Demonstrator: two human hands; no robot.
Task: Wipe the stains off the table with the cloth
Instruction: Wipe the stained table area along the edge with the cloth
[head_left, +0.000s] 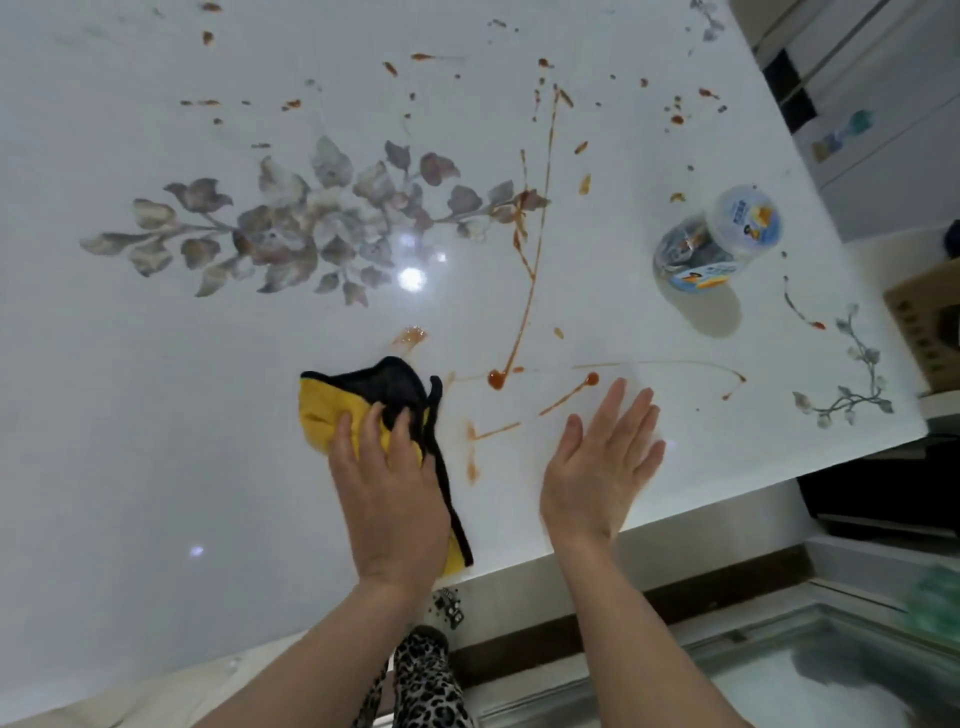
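Left grip (389, 493) presses flat-fingered on the cloth (332, 410), likely to sweep it into the stains (496, 380), while right grip (597, 467), open and empty, steadies on the worktop (156, 415).

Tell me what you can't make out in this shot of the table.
All head view.
The table under the cloth: covered by it and the left hand.
The plastic jar label: too small and blurred to read.
The table's far and left edges: cut by the frame.
The green thing, right edge: blurred.
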